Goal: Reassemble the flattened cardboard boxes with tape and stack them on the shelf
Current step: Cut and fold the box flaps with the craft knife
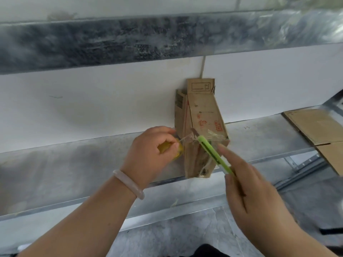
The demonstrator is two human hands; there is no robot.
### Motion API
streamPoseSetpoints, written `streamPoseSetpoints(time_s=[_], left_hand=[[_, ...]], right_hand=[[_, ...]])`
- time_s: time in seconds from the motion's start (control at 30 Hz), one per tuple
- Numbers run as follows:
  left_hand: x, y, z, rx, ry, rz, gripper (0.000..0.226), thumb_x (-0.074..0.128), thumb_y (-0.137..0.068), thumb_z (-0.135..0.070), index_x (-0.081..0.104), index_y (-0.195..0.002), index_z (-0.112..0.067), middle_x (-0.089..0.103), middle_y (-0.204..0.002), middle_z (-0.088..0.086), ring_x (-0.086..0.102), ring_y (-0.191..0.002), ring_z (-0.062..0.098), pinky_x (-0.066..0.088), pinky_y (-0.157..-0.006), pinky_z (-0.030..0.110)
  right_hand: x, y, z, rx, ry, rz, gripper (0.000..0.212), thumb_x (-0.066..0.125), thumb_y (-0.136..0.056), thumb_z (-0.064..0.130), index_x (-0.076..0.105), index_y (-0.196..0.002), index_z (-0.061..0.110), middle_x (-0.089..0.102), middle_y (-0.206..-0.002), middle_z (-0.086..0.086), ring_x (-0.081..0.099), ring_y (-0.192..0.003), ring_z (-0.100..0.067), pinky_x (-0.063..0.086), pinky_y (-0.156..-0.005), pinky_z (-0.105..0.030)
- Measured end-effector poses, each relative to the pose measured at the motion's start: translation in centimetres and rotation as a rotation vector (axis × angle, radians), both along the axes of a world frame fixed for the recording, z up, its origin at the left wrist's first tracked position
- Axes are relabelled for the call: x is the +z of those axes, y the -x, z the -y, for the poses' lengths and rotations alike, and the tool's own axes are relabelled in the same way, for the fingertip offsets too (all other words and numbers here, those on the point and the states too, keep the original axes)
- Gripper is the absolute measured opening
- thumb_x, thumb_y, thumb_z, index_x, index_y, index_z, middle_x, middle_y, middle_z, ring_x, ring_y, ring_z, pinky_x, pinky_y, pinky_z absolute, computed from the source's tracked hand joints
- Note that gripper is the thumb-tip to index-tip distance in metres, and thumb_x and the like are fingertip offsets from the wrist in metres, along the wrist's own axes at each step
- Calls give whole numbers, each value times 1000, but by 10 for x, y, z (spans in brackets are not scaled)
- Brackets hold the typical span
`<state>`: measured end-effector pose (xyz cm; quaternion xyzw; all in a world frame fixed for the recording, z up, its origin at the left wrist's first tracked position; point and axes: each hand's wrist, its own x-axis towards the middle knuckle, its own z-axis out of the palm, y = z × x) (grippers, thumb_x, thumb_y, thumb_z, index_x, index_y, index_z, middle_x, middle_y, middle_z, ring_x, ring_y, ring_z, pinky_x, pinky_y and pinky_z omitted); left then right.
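A small brown cardboard box (203,119) with red print stands on the grey metal shelf (74,164), leaning towards the white wall. My left hand (150,151) grips a yellowish roll of clear tape (167,148); a strip of tape runs from it across the box's near end. My right hand (254,191) holds a green utility knife (213,154), whose blade tip touches the stretched tape at the box's top edge. A pale bangle sits on my left wrist.
A flattened cardboard box (319,130) lies on the shelf at the right edge. Another metal shelf (130,41) runs overhead. Grey floor (185,234) shows below the shelf's front lip.
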<state>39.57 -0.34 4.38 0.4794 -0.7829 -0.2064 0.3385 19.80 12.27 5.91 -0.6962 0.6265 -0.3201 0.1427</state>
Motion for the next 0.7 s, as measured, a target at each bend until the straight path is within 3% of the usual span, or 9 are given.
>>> streamPoseSetpoints(time_s=[0.07,0.17,0.27,0.37,0.5,0.6,0.63,0.7], left_hand=[[1,0,0,4,7,7,6,69,-84,-24,75,-85,-25,61,-108,-15,49,-100,-11,31,-80,-2],[0,1,-2,30,53,-25,3,72,-81,-21,75,-82,-22,51,-99,-14,46,-95,-15,31,-75,-3],[0,2,-3,52,47,-31,4,73,-81,-22,76,-83,-20,44,-94,-19,45,-93,-14,30,-74,-3],[1,6,-5,55,38,-7,7,73,-81,-24,76,-84,-19,41,-92,-22,45,-93,-12,31,-73,-3],[2,11,-6,62,20,-23,6,73,-81,-24,76,-83,-20,43,-93,-20,46,-96,-5,31,-71,-3],[-1,11,-7,87,-25,-27,5,73,-81,-25,76,-82,-22,47,-94,-17,47,-95,-4,31,-72,-2],[-2,11,-8,99,-50,-42,4,72,-81,-26,75,-81,-23,48,-94,-16,48,-93,-3,32,-72,-1],[2,9,-6,137,-68,-102,4,72,-81,-27,72,-77,-28,52,-94,-14,52,-90,0,34,-72,1]], right_hand=[[-4,-11,0,33,21,-170,59,45,-94,18,33,-147,41,39,-81,20,48,-63,-8,44,-45,-25],[-6,-23,4,14,-91,-239,75,63,-83,12,33,-148,35,32,-85,17,34,-49,-6,31,-34,-19],[-6,-30,6,-5,-95,-296,95,82,-68,3,37,-148,26,32,-79,13,23,-43,-7,10,-35,-11],[-7,-31,7,-36,-42,-346,102,86,-57,2,40,-146,24,33,-77,10,27,-41,-10,7,-33,-13],[-13,-31,9,-68,-131,-368,110,77,-66,3,12,-149,32,33,-82,8,21,-41,-9,26,-34,-19],[-11,-28,4,-24,-173,-379,90,45,-96,13,-31,-135,42,25,-101,7,33,-59,-11,36,-55,-23],[-8,-27,3,-25,-249,-377,86,38,-99,14,-34,-137,42,25,-108,7,36,-65,-11,38,-63,-23],[-8,-24,4,-18,-305,-389,83,35,-99,12,-25,-146,46,27,-115,7,32,-63,-9,40,-71,-25]])
